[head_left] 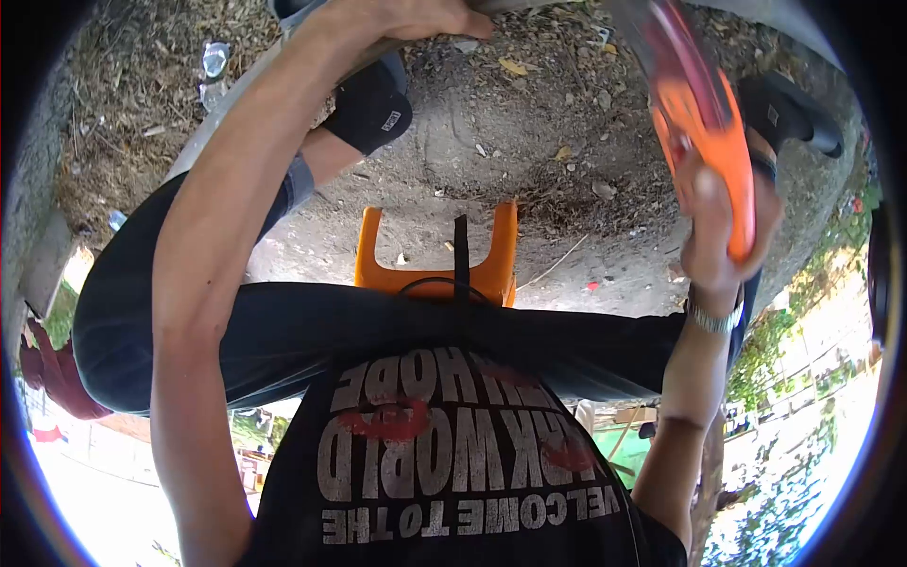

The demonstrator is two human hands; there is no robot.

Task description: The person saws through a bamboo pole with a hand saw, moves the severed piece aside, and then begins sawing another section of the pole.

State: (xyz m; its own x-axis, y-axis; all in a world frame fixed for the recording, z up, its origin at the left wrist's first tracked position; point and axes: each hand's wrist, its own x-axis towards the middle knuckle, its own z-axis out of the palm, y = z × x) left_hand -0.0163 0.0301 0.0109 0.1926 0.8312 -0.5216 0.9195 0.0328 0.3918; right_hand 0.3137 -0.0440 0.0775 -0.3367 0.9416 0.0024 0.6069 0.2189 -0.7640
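Observation:
My left hand point(430, 17) lies at the top edge, partly cut off, its fingers pressed over a long grey beam point(231, 109) that bends round the top of the view. In my right hand point(710, 222) is a saw-like tool with an orange handle point(736, 175). The handle has a dark red inset, and my fingers wrap around its lower part. Motion blurs the front of the tool, which runs up to the top edge near the beam's right part point(798, 26). A metal watch point(715, 318) circles my right wrist.
Between my bent legs stands an orange plastic stool point(430, 281). My dark shoe point(373, 109) is at the left, with a dark boot-like shape point(794, 118) at the right. Dry leaves and soil point(510, 123) cover the ground; a clear plastic bottle point(215, 59) lies upper left.

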